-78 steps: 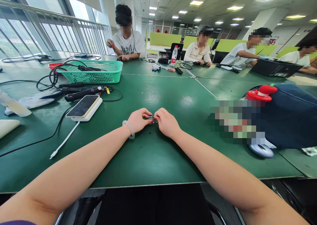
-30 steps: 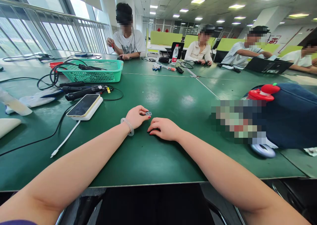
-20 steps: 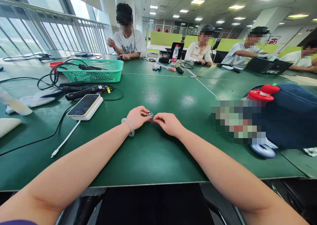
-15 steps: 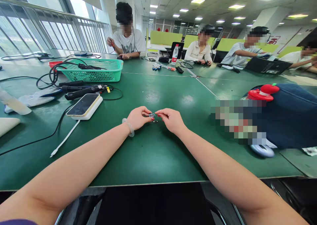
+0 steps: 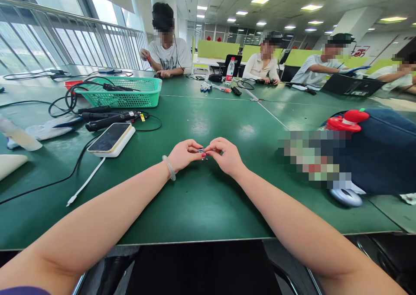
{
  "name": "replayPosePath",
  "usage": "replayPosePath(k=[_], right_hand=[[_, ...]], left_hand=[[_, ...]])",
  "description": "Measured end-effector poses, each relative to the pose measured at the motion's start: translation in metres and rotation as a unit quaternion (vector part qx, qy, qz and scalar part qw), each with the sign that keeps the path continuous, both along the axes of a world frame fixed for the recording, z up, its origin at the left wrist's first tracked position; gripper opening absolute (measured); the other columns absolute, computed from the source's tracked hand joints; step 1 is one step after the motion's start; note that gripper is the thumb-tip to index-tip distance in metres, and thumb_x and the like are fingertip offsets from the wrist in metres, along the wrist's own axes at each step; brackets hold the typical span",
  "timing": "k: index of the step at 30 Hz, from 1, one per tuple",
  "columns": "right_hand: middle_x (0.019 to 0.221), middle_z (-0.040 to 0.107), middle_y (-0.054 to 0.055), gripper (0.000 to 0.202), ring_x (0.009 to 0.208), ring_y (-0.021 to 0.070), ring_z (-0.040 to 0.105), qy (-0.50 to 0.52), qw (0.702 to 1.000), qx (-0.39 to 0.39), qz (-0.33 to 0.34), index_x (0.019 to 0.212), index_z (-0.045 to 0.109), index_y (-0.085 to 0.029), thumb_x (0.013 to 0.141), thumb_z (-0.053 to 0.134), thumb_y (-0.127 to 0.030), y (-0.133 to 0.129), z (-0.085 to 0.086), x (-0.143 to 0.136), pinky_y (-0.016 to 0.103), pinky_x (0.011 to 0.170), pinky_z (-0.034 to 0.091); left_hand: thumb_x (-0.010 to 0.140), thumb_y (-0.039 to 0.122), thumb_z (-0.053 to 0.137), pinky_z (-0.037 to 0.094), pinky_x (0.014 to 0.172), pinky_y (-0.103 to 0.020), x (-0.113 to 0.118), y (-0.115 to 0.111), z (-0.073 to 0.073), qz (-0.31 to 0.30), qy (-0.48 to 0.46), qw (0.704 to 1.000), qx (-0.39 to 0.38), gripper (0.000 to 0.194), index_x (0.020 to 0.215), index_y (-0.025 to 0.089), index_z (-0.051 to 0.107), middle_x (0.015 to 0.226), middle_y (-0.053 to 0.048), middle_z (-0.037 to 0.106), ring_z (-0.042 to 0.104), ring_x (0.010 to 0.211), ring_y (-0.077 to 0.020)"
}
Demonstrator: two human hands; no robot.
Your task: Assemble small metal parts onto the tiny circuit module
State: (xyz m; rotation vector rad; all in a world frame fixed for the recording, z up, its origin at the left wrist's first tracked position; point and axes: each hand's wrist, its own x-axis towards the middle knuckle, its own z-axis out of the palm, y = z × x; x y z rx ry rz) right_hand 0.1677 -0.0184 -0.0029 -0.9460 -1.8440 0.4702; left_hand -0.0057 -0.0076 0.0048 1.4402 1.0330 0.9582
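Note:
Between thumb and fingers, my left hand (image 5: 184, 155) pinches a tiny dark piece with light markings (image 5: 201, 150), which looks like a small circuit board. My right hand (image 5: 225, 156) is closed too, its fingertips pressed together at the right edge of that piece. Fingers cover much of it, so its full shape is hidden. Just below the fingertips, a small pale rectangular bit (image 5: 204, 159) lies on the green table (image 5: 195, 204). A pale bangle (image 5: 169, 168) circles my left wrist.
Left of my hands lie a phone on a white block (image 5: 112, 140), black handheld tools (image 5: 108, 121) and a teal basket (image 5: 125, 96) with cables. To the right are a dark blue bag (image 5: 390, 152) and a mouse (image 5: 346, 197). Several people sit across the table.
My right hand has shifted slightly left, bringing its fingertips together against the circuit board. The left hand still holds it, turned a little. Across the table, a person's gloved hand has risen above the laptop.

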Motion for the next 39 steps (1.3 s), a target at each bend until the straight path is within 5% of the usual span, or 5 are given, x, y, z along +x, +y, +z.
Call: replayPosePath(k=[12, 19, 24, 32, 39], right_hand=[[0.078, 0.059, 0.001, 0.007, 0.062, 0.0098, 0.047, 0.043, 0.999, -0.025, 0.001, 0.071, 0.068, -0.021, 0.074, 0.065, -0.025, -0.001, 0.003, 0.000, 0.027, 0.061, 0.043], [0.068, 0.061, -0.001, 0.021, 0.062, 0.0098, 0.051, 0.164, 0.960, -0.214, 0.077, 0.072, 0.065, -0.017, 0.068, 0.068, -0.038, 0.009, -0.004, 0.002, 0.025, 0.062, 0.043], [0.064, 0.060, -0.002, 0.029, 0.058, 0.0085, 0.047, 0.181, 0.949, -0.244, 0.088, 0.071, 0.064, -0.016, 0.063, 0.071, -0.044, 0.010, -0.004, 0.003, 0.024, 0.057, 0.041], [0.076, 0.060, 0.001, 0.010, 0.061, 0.0096, 0.049, 0.059, 0.996, -0.065, 0.026, 0.074, 0.067, -0.020, 0.073, 0.066, -0.030, 0.002, -0.001, 0.003, 0.026, 0.061, 0.044], [0.077, 0.059, 0.002, 0.008, 0.060, 0.0101, 0.048, -0.003, 0.999, 0.049, -0.010, 0.076, 0.068, -0.021, 0.079, 0.061, -0.021, -0.006, 0.005, -0.001, 0.026, 0.059, 0.045]], left_hand=[[0.058, 0.016, 0.077, 0.049, 0.078, -0.033, 0.001, -0.002, 0.003, -0.014, -0.053, 0.998, -0.028, 0.028, 0.079, 0.012, 0.059, 0.067, -0.001, 0.066, 0.064, 0.069, -0.0130], [0.058, 0.014, 0.078, 0.051, 0.077, -0.033, 0.002, -0.002, 0.004, -0.016, -0.047, 0.998, -0.035, 0.030, 0.079, 0.012, 0.058, 0.072, -0.003, 0.069, 0.065, 0.069, -0.0137], [0.056, 0.014, 0.079, 0.051, 0.075, -0.032, 0.002, -0.002, 0.003, -0.012, -0.047, 0.998, -0.031, 0.031, 0.077, 0.013, 0.057, 0.071, -0.002, 0.069, 0.065, 0.069, -0.0134], [0.055, 0.019, 0.079, 0.048, 0.074, -0.030, 0.001, -0.001, 0.002, -0.014, -0.073, 0.997, -0.031, 0.030, 0.076, 0.013, 0.058, 0.067, -0.001, 0.066, 0.062, 0.067, -0.0119], [0.054, 0.018, 0.079, 0.045, 0.069, -0.026, 0.002, 0.001, 0.000, -0.013, -0.100, 0.995, -0.027, 0.030, 0.074, 0.013, 0.057, 0.068, 0.001, 0.064, 0.058, 0.064, -0.0086]])
